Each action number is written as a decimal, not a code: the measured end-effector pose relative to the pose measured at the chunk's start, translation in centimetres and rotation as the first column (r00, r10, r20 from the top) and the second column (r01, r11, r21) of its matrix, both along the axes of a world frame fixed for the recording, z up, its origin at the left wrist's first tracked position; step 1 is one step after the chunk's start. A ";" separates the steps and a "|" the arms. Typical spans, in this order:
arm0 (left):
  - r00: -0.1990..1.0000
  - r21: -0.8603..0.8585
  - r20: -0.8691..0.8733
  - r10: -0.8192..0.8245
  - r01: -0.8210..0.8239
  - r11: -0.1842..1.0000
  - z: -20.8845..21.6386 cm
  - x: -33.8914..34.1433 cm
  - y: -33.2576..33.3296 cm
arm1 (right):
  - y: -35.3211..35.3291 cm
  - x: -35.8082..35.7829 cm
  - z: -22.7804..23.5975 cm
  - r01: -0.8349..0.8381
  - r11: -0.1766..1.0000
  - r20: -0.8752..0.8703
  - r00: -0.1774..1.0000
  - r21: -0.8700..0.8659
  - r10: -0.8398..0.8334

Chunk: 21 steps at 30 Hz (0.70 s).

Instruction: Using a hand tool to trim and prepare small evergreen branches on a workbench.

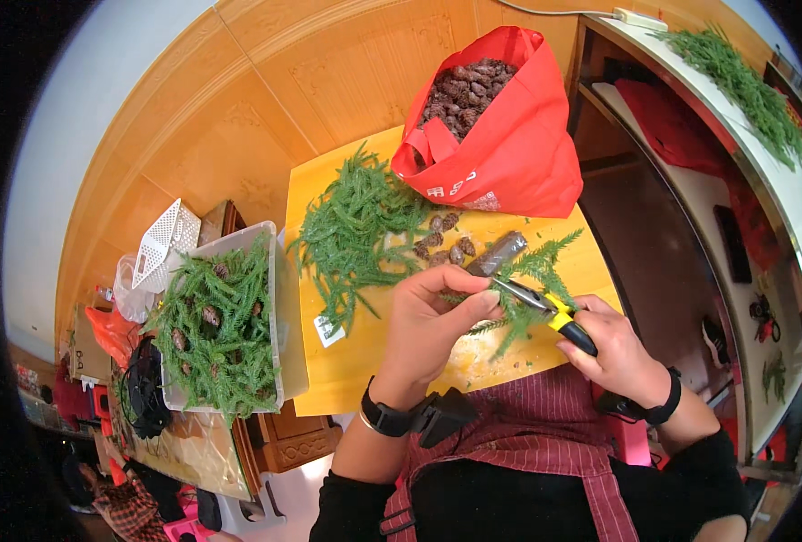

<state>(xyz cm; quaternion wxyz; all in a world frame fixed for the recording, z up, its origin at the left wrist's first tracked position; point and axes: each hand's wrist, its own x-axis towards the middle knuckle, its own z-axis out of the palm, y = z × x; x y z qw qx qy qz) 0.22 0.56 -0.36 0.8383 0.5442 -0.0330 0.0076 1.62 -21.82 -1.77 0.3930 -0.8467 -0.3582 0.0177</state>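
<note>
My left hand (428,330) is closed, thumb and forefinger pinching the stem end of a green artificial pine sprig (541,264). In my right hand (616,350) is a pair of pliers (574,331) with yellow and black handles. Their metal jaws lie at the sprig, close to my left fingertips; whether they grip the stem or wire is hard to make out. Just beyond my hands, a dark grey cylinder (500,253) and several brown pine cones (434,239) lie on the yellow tabletop (545,357).
A heap of green sprigs (360,221) covers the table's left part. Behind it stands a red bag (527,144) full of pine cones. To the left, a clear plastic bin (279,316) holds sprigs with cones. A shelf unit (690,194) borders the right side.
</note>
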 end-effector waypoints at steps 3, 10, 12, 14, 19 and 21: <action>1.000 -0.001 -0.007 -0.010 0.010 1.000 0.1 0.1 -0.1 | -0.4 0.1 -0.1 0.008 1.000 -0.026 1.000 -0.012 -0.009; 1.000 -0.027 0.030 0.006 -0.005 1.000 -0.2 0.1 -0.1 | -0.5 0.7 0.4 -0.118 0.993 0.130 0.985 0.013 0.115; 0.998 0.019 0.064 0.018 -0.020 1.000 -0.1 0.1 -0.2 | -0.7 0.6 0.5 -0.110 0.994 0.147 0.983 0.003 0.108; 0.997 0.040 0.077 0.030 -0.033 0.999 -0.1 0.1 -0.3 | -0.8 0.7 0.4 -0.156 0.988 0.105 0.983 0.017 0.154; 0.988 0.115 0.142 0.067 -0.084 0.990 -0.1 0.1 -0.4 | -1.1 0.8 0.4 -0.252 0.955 -0.325 0.900 0.154 0.290; 0.983 0.144 0.167 0.072 -0.096 0.985 0.1 0.1 -0.6 | -1.2 0.5 0.3 -0.235 0.951 -0.450 0.840 0.200 0.302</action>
